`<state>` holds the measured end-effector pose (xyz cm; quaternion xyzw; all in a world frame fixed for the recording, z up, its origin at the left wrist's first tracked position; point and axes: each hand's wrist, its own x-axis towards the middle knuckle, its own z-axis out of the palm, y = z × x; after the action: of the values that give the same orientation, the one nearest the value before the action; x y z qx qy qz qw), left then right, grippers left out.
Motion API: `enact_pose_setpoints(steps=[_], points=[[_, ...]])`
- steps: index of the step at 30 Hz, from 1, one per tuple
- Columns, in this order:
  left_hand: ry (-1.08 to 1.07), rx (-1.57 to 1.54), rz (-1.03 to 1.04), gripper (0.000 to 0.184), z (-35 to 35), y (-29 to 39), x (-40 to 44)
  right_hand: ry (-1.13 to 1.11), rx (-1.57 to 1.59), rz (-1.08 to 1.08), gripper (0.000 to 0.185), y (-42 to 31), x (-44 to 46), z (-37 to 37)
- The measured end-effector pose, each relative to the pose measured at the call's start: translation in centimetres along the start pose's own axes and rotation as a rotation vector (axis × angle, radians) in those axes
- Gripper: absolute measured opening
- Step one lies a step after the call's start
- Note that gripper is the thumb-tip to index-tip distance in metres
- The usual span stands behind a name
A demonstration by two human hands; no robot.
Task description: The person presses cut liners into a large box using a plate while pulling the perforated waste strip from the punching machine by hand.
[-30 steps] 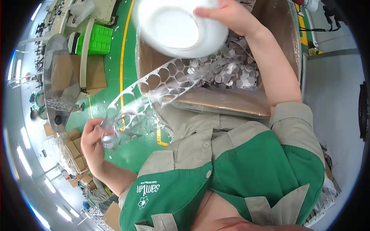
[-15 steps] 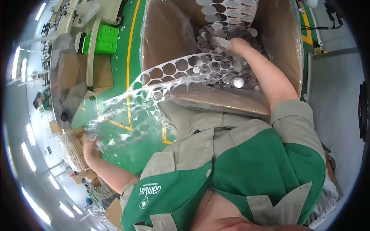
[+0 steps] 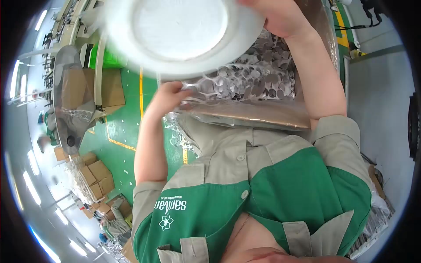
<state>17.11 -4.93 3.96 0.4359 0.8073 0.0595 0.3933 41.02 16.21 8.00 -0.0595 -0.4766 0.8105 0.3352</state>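
Note:
My right hand point(image 3: 280, 17) grips the rim of a large white plate point(image 3: 180, 26), raised close to the camera and blurred, covering much of the box's far side. My left hand point(image 3: 171, 97) is at the near left rim of the box, its fingers closed on a clear plastic sheet with punched round holes point(image 3: 206, 87). Part of that sheet hangs down outside the box, below the hand. Many loose grey and silvery discs point(image 3: 267, 70) lie in the cardboard box point(image 3: 263, 113), which has a plastic liner.
A green crate point(image 3: 106, 59) and a machine bench stand to the left. Cardboard boxes point(image 3: 97, 177) sit on the green floor point(image 3: 127, 127) with yellow lines. A person point(image 3: 115, 225) is at the lower left. A grey panel point(image 3: 377, 83) rises at the right.
My right hand has lifted the white plate out of the box toward the camera. My left hand has come in from the far left to the box's rim, and the stretched sheet has gone slack.

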Motion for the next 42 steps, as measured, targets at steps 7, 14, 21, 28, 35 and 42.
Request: enact_pose_setpoints(steps=[7,14,21,28,35,42], points=[[0.335,-0.578,0.016,0.019,-6.2,-3.3,-10.0,0.137,-0.474,0.877,0.047,22.6,-5.1,-18.5],[0.463,-0.637,-0.052,0.017,-5.3,-8.3,-11.8,-0.072,-1.711,0.883,0.036,22.8,-3.7,-16.6],[0.454,-0.582,0.215,0.041,-7.4,-9.2,-16.9,-0.114,-0.222,0.212,0.042,6.2,2.1,-1.2],[1.317,-0.711,0.316,0.038,-8.8,-10.4,-25.2,0.049,-1.443,0.799,0.033,24.6,-5.6,-15.1],[1.110,0.617,-0.658,0.052,-12.3,-15.9,-20.7,-0.111,-1.683,1.042,0.035,24.6,-5.9,-18.9],[0.669,0.926,0.076,0.101,-3.7,1.4,2.8,-0.130,-1.582,0.554,0.038,18.7,1.6,-12.6]])
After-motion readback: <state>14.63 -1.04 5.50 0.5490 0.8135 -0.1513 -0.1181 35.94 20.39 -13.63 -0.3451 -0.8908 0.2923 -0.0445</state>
